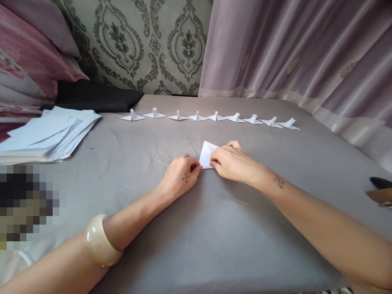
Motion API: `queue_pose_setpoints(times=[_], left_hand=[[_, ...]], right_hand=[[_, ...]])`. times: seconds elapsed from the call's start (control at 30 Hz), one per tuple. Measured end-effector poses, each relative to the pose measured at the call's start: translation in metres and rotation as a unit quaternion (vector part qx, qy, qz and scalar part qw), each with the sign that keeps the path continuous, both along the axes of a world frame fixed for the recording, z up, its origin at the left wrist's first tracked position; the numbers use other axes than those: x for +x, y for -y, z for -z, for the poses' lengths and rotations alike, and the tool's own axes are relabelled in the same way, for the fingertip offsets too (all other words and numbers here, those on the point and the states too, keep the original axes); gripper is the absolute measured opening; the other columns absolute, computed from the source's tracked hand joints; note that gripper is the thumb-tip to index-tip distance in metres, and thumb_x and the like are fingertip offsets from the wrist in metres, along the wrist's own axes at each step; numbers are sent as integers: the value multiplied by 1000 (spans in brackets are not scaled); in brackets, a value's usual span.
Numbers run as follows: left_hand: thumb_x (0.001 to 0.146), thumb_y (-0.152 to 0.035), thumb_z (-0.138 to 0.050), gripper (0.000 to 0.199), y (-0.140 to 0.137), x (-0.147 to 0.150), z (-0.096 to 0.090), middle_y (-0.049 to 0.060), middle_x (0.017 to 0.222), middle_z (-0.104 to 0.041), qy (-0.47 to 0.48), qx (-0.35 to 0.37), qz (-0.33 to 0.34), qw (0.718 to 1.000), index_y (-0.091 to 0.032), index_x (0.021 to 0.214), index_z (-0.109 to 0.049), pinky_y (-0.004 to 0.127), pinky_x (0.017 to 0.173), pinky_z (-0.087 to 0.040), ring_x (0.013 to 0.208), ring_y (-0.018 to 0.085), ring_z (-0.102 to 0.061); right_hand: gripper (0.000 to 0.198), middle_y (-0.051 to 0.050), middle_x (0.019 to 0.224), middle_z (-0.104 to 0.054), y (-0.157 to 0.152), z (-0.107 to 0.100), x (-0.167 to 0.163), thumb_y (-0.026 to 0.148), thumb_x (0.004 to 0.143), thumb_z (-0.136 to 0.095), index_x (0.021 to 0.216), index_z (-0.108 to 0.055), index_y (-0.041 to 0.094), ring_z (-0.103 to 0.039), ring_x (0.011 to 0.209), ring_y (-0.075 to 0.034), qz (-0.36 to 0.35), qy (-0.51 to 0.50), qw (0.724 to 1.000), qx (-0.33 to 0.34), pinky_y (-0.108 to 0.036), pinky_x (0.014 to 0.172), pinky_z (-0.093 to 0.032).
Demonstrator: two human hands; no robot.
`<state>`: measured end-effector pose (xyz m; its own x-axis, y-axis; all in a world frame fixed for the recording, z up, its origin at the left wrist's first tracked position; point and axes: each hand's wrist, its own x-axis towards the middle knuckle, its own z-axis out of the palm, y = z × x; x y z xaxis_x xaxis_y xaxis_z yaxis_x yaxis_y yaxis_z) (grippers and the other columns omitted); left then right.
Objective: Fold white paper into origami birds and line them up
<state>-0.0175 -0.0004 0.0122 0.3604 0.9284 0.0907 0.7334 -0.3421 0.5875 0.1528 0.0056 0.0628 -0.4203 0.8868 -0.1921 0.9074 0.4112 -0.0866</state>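
A small folded piece of white paper (207,152) lies on the grey cloth between my two hands. My left hand (183,171) pinches its lower left corner, fingers curled and pressed together. From the right, my right hand (234,161) covers much of the paper, with thumb and fingers closed on its right side. A crease shows on the part left uncovered. Beyond the hands stands a row of several folded white paper figures (197,116) with flat wings and an upright middle part.
At the left lies a stack of white paper sheets (45,136), with a black cloth (98,96) behind it. Purple curtains (275,49) hang at the back right beside a patterned wall (153,45). A blurred-out area sits at the left edge. A dark object (381,183) is at the right edge.
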Motion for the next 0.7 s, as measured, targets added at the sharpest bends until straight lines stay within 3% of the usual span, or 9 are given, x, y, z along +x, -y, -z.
queue_pose_setpoints(times=[0.33, 0.7], left_hand=[[82, -23, -54, 18, -2, 1, -1, 3, 77, -62, 10, -11, 0, 1000, -17, 72, -67, 27, 62, -43, 66, 15, -56], [79, -19, -53, 17, -2, 5, -4, 4, 75, -60, 12, -34, -18, 999, -15, 66, -63, 27, 62, -43, 67, 15, -56]], right_hand=[[25, -6, 69, -64, -12, -5, -5, 16, 88, -47, 64, -56, 17, -55, 78, -19, 2, 47, 998, -32, -32, 81, -30], [24, -6, 67, -63, -20, -11, -10, 20, 87, -50, 64, -57, 18, -58, 82, -22, 10, 75, 995, -57, -32, 80, -35]])
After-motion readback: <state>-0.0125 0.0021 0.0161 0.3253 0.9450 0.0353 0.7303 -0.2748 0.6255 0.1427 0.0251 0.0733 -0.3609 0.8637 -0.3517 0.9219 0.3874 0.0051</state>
